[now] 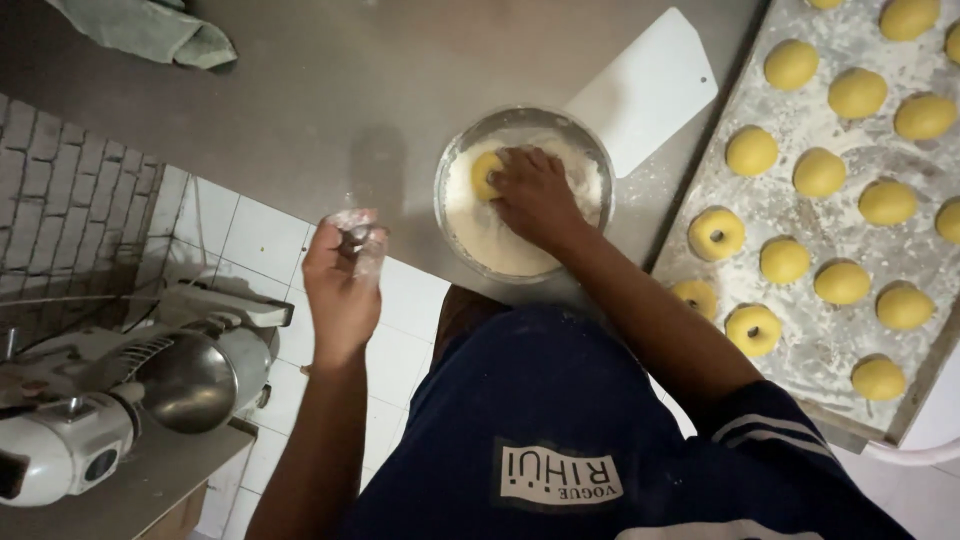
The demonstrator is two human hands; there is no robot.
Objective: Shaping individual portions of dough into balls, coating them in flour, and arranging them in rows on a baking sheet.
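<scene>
The steel desk (330, 110) fills the upper view, dusted with flour near its right side. On its right lies a long floured tray (800, 215), its long axis running from upper right down toward the person, carrying rows of round yellow dough balls (820, 172); several at its near left edge have a hole poked in the middle. Below left, off the desk, stands a white stand mixer (110, 400) with a steel bowl, over a tiled floor (260, 240). A white plastic scraper (650, 90) lies flat on the desk, slanting from the bowl up toward the tray. A grey cloth (150, 30) sits crumpled at the top left. At the near edge of the desk, in the middle, is a glass bowl (455, 160) of flour. The right hand (535, 195) reaches down into it, fingers curled and pressing on a dough piece (484, 175) that lies in the flour at the bowl's left side; the piece is round, so it shows no clear long axis or heading. The left hand (345, 275) hovers off the desk edge, left of the bowl, floured fingers pinched together on something small that I cannot make out. The right hand is thus on the dough, the left well apart from it.
</scene>
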